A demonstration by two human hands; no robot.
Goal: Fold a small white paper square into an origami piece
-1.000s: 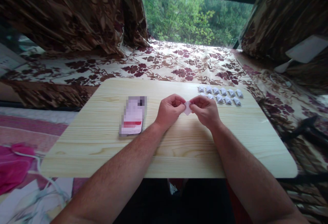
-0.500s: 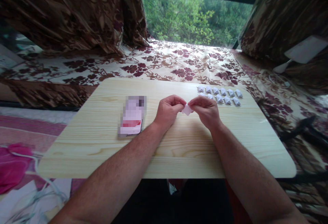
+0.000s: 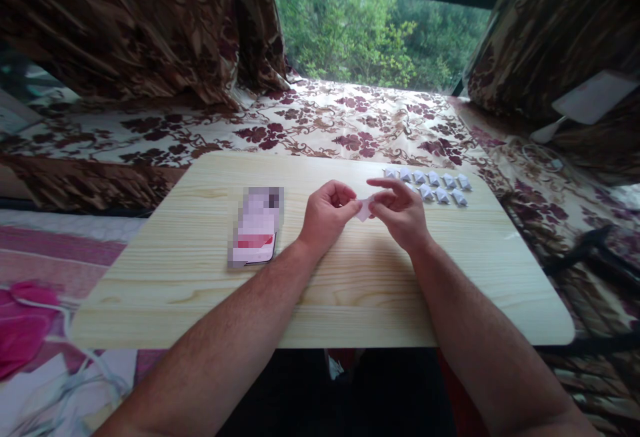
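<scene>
A small piece of folded white paper [image 3: 363, 212] is held between both hands above the wooden table. My left hand [image 3: 327, 214] pinches its left side between thumb and fingers. On its right side, my right hand [image 3: 399, 214] has the thumb against the paper, with the index finger lifted away and the other fingers curled behind. Beyond my right hand, several small folded white paper pieces [image 3: 442, 195] with raised points stand in two rows. Part of the nearer row is hidden behind that hand.
A phone [image 3: 256, 227], partly blurred out, lies on the table [image 3: 165, 277] to the left. Behind the table is a ledge covered in floral cloth [image 3: 360, 117], below a window. A white lamp [image 3: 593, 97] stands at the right; white cables [image 3: 103, 367] hang at the lower left.
My right index finger has lifted from the paper and stretched out to the left. The paper stays between my hands in about the same place.
</scene>
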